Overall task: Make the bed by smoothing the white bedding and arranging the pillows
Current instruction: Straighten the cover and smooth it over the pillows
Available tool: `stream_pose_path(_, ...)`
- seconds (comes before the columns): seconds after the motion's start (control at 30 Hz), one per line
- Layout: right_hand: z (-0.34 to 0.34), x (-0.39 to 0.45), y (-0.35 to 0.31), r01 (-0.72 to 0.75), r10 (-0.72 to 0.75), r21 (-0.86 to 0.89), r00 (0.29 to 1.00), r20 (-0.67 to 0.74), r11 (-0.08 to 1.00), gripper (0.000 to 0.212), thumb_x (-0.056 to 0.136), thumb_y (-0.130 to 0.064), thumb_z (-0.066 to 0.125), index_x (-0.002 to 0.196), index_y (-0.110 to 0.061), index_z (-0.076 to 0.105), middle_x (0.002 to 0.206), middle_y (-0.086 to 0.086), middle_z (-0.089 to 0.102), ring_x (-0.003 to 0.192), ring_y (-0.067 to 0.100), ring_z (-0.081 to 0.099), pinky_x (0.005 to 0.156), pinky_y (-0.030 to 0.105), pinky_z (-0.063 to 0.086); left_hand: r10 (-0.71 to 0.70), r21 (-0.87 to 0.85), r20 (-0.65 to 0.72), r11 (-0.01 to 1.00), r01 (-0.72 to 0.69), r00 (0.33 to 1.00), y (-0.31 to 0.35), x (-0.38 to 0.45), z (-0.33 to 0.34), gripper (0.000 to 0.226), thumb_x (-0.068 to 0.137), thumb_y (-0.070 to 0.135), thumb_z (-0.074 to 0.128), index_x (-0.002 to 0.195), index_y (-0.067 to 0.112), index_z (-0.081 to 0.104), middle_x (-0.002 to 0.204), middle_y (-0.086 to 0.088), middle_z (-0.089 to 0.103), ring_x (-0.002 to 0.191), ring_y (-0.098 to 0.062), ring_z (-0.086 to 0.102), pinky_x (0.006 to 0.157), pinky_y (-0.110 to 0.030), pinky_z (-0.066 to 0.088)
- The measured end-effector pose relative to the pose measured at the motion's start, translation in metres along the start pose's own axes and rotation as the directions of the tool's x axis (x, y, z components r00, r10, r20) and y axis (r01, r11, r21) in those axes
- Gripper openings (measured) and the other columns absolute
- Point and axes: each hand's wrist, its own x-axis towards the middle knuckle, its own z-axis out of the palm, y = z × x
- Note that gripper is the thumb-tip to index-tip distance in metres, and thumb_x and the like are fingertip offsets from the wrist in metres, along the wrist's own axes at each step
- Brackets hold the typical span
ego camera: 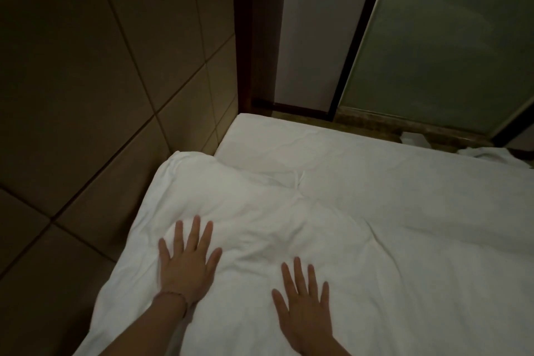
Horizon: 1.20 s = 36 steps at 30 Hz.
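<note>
Two hands lay flat on the white duvet [332, 240], nearest the camera. The left hand [187, 266] pressed down palm-first near the duvet's left edge, its fingers [195, 233] spread wide and open, gripping nothing. A thin band [173, 295] circled its wrist, and the bare forearm ran down to the bottom of the view. The right hand [303, 306] rested to the right of it and a little nearer, well apart from the left, its fingers [297, 277] likewise splayed and open, flat against the cloth and holding nothing.

The duvet covered most of the bed and was creased, with soft folds running between and beyond the hands. Its left edge lay close along the padded headboard [95, 89], a tan wall of large square panels with dark seams. Farther on, the duvet's far left corner bunched up in a rounded hump [196, 170] against the headboard.

Beyond that hump, the bare sheet [289, 139] showed on the mattress, lightly wrinkled, reaching to the far corner of the bed where the headboard ended. No pillow could be made out in view. At the far right edge, some white cloth [485, 153] lay just off the bed, too dim to tell apart.

Past the bed stood a pale wall panel [312, 32] framed by dark trim, and to its right a frosted greenish glass panel [448, 37].
</note>
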Motion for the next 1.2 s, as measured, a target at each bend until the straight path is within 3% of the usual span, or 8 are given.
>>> stream_pose_path(0.07,-0.003,-0.003,-0.001,-0.006,0.006,-0.001,1.000,0.029,1.000,0.061,0.100,-0.064,0.020,0.153,-0.036,0.032,0.163,-0.006,0.024,0.147,0.024,0.020,0.114,0.048,0.003,-0.005,-0.042,-0.008,0.999,0.005,1.000,0.005,-0.004,-0.002,0.071,0.094,0.068,0.003,0.158,0.036,0.006,0.165,0.005,0.000,0.153,-0.030,-0.001,0.117,-0.062,0.003)
stream_pose_path(0.23,-0.020,-0.013,-0.001,0.044,-0.045,0.007,0.998,0.049,0.999,0.064,0.092,-0.067,-0.005,0.150,-0.044,-0.021,0.154,-0.017,-0.036,0.146,0.018,-0.030,0.118,0.050,-0.015,-0.014,-0.046,0.007,0.999,0.015,1.000,0.013,-0.017,-0.011,0.075,0.088,0.068,-0.008,0.155,0.036,-0.012,0.163,0.006,-0.017,0.151,-0.028,-0.018,0.119,-0.058,-0.006)
stream_pose_path(0.53,-0.030,-0.021,-0.023,0.160,-0.160,0.041,0.987,-0.008,0.986,0.059,0.100,-0.063,0.001,0.148,-0.043,-0.028,0.155,-0.015,-0.037,0.144,0.015,-0.034,0.119,0.047,-0.015,0.111,-0.076,-0.065,0.990,-0.116,0.992,0.031,-0.033,-0.022,0.068,0.099,0.063,0.012,0.159,0.032,0.003,0.167,0.001,-0.004,0.152,-0.030,-0.008,0.118,-0.059,0.005)
stream_pose_path(0.67,-0.027,-0.025,-0.029,0.236,-0.239,0.074,0.971,0.032,0.969,0.060,0.099,-0.064,0.001,0.149,-0.044,-0.025,0.156,-0.016,-0.035,0.144,0.013,-0.033,0.119,0.046,-0.014,0.211,-0.010,0.009,0.978,-0.211,0.977,0.030,-0.042,-0.014,0.066,0.098,0.069,0.009,0.156,0.042,-0.009,0.164,0.007,-0.019,0.150,-0.026,-0.022,0.119,-0.057,-0.007)
stream_pose_path(0.83,-0.003,-0.045,0.035,0.040,-0.036,-0.048,0.995,0.090,0.998,0.083,0.084,-0.076,-0.017,0.156,-0.037,-0.002,0.163,-0.013,-0.008,0.153,0.021,0.004,0.119,0.048,0.004,0.026,0.074,0.051,0.997,-0.029,0.998,-0.023,-0.048,-0.011,0.069,0.090,0.070,-0.010,0.152,0.042,-0.015,0.163,0.009,-0.019,0.149,-0.026,-0.021,0.118,-0.055,-0.009)
stream_pose_path(0.9,-0.004,-0.051,0.065,-0.123,0.137,-0.104,0.981,0.135,0.987,0.099,0.061,-0.077,-0.038,0.148,-0.033,-0.020,0.163,-0.010,-0.015,0.153,0.021,-0.003,0.121,0.048,0.001,-0.089,0.060,0.086,0.995,0.084,0.992,-0.044,-0.048,-0.014,0.067,0.094,0.067,-0.002,0.152,0.040,-0.019,0.161,0.011,-0.025,0.149,-0.028,-0.023,0.117,-0.058,-0.008)
stream_pose_path(0.97,-0.013,-0.052,0.083,-0.161,0.188,-0.148,0.964,0.190,0.976,0.086,0.074,-0.075,-0.026,0.149,-0.033,-0.023,0.163,-0.007,-0.019,0.152,0.023,-0.012,0.121,0.049,-0.004,-0.200,-0.017,0.107,0.979,0.203,0.974,-0.056,-0.049,-0.019,0.070,0.094,0.068,0.005,0.154,0.039,-0.016,0.163,0.010,-0.023,0.150,-0.030,-0.021,0.117,-0.059,-0.007)
stream_pose_path(1.2,-0.058,0.006,-0.004,0.249,-0.239,-0.123,0.967,0.092,0.961,0.069,0.098,-0.063,0.009,0.157,-0.031,-0.006,0.155,-0.008,-0.029,0.150,0.021,-0.019,0.119,0.048,-0.009,-0.462,-0.348,0.120,0.810,0.473,0.879,-0.064,-0.048,-0.032,0.088,0.085,0.082,0.019,0.158,0.033,0.006,0.166,0.010,-0.002,0.151,-0.033,-0.001,0.115,-0.063,0.012)
